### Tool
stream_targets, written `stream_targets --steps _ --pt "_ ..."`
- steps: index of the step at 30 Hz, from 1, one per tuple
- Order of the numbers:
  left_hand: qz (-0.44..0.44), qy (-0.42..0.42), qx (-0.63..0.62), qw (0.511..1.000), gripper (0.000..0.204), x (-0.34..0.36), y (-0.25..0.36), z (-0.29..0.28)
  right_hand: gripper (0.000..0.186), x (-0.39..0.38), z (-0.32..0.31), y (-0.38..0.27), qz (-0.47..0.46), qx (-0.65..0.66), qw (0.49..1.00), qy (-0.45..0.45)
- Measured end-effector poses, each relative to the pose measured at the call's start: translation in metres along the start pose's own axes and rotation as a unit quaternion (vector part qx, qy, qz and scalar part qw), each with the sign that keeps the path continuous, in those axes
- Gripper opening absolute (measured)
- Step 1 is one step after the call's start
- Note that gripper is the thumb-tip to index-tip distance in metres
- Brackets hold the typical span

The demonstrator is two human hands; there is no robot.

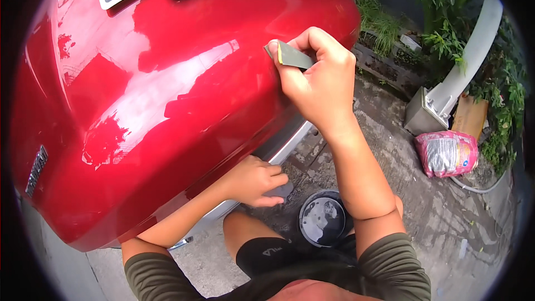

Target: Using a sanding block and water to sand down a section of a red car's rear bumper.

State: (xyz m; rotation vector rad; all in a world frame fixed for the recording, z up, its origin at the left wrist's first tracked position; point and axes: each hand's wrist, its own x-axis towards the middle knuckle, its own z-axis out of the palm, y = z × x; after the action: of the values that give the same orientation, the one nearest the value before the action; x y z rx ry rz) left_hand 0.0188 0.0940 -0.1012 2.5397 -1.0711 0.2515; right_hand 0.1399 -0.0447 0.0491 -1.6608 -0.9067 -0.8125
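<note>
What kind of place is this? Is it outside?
Yes, it looks like outdoors, maybe a driveway or paved yard. You can tell from the rough, stained ground, the green plants growing along the edge, and the bright, sky-like reflections on the shiny red car panel.

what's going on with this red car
A person's right hand pinches a grey-green strip against or just over the glossy red car body. Their left hand is lower, at a grey rounded piece; whether it grips it is unclear. A bucket stands on the ground by their legs.
</note>
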Motion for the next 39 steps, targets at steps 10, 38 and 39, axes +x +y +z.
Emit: stream_targets --steps 10,38,39 --pt "-0.062 -0.177 0.018 0.982 0.048 -0.006 0.015 -0.01 0.024 -0.004 -0.037 0.055 0.098 -0.006 0.994 0.049" --pt "-0.116 -0.393 -0.011 0.912 0.06 -0.025 0.032 0.023 0.023 -0.059 -0.045 0.047 0.101 0.091 0.991 -0.008" --pt "-0.113 -0.388 -0.012 0.915 0.06 -0.024 0.03 0.023 0.022 -0.038 -0.035 0.034 0.065 0.086 0.994 0.004"
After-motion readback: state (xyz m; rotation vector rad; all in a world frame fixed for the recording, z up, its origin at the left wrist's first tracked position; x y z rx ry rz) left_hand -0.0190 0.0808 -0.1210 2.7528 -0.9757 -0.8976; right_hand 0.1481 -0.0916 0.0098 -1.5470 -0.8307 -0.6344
